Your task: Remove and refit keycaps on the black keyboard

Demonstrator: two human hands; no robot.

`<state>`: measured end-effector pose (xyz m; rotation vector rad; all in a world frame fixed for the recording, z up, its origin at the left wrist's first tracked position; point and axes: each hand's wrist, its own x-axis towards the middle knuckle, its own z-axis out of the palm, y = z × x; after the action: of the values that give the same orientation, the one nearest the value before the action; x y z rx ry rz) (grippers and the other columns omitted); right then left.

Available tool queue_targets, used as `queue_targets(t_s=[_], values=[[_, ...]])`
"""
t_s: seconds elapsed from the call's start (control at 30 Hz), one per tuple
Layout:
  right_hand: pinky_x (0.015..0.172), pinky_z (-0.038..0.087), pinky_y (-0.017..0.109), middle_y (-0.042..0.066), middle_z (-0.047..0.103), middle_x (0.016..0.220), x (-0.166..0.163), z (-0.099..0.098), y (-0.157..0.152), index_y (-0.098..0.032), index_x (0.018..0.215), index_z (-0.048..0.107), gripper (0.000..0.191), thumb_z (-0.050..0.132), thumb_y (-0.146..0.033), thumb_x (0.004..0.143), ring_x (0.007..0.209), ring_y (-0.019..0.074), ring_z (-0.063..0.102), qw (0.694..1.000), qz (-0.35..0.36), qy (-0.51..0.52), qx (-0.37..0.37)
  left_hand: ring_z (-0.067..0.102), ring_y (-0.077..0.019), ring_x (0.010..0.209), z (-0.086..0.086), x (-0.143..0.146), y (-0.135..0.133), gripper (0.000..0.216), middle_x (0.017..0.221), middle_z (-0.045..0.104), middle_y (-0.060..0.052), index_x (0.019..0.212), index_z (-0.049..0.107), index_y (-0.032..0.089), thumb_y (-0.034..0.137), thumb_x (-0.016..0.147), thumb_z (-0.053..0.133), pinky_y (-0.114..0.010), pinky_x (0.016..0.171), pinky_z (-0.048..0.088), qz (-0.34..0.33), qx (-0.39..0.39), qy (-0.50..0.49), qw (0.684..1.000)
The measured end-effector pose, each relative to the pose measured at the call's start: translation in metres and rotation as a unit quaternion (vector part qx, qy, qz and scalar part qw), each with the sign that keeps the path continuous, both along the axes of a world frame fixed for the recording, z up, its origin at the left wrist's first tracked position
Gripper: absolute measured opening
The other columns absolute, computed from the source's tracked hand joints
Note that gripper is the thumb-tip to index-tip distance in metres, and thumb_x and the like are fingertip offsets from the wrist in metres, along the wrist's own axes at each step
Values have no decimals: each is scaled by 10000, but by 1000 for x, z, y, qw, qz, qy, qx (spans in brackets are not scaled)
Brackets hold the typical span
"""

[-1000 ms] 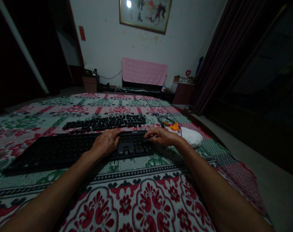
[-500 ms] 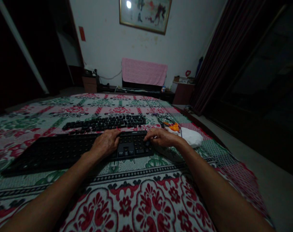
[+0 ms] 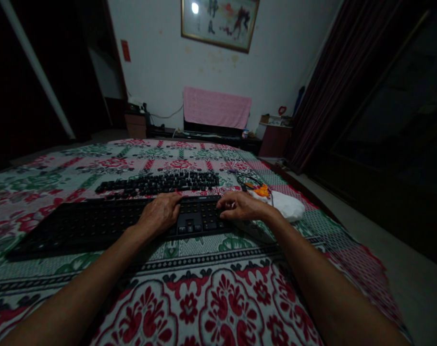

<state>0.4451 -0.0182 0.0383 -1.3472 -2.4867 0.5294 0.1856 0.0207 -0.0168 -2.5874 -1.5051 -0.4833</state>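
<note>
While loose keycaps (image 3: 160, 182) lie rowed behind the keyboard (image 3: 95, 223), only its right end looks capped. My guess is most are off. The left hand (image 3: 160, 214) rests curled on it and the right hand (image 3: 242, 206) pinches at a key. I cannot tell whether either holds anything.

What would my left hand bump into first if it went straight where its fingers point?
Probably the black keycaps laid out just beyond the keyboard. The left hand rests on the keyboard and points past its far edge, though depth is unclear in this dim view.

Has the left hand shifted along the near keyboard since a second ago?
No. The left hand still rests on the near keyboard, just left of its arrow keys.
</note>
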Motion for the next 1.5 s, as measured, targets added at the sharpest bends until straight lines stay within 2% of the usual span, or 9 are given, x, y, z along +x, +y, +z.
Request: queue_targets(t_s=[0.37,0.5,0.73,0.87,1.03,1.5], values=[[609,383,212,20,612,788,-4,-3,-1,-157,896,640,265,609,-284,665,686,117,527,999,-18,-41,17,500,-188,1056,1,0,0,363,1144,569,-35,1107,538,220,271,797,355,-306,905,401,0,-8,-5,1000],[591,374,209,12,606,754,-6,-4,-1,-155,865,632,235,607,-236,646,652,108,517,999,-31,-35,20,502,-183,1052,3,1,-1,352,1113,582,-29,1091,541,227,278,804,344,-304,909,396,1,-16,-4,1000],[593,394,209,0,602,758,7,-7,5,-156,928,602,278,512,-143,665,656,102,520,998,-27,32,-48,492,-186,1067,4,2,-2,366,1135,570,-32,1111,526,215,281,803,339,-303,922,384,8,-16,10,1000],[607,408,217,16,596,791,5,0,0,-159,964,606,310,527,-131,665,682,111,521,999,-19,8,-48,501,-182,1057,6,2,-3,344,1110,584,-26,1079,544,231,267,798,350,-303,918,387,3,-21,3,1000],[639,423,241,44,597,859,-3,6,-5,-153,995,621,355,605,-179,641,732,138,528,999,14,-50,-13,507,-193,1043,6,2,-4,351,1102,588,-43,1082,548,214,261,798,347,-320,907,398,-3,-14,-11,1000],[599,381,228,21,609,761,-5,4,-2,-158,934,635,295,589,-205,646,679,131,509,995,7,-103,7,493,-185,1066,3,1,-2,366,1132,572,-31,1119,524,222,276,806,343,-308,918,391,3,-11,2,1000]])
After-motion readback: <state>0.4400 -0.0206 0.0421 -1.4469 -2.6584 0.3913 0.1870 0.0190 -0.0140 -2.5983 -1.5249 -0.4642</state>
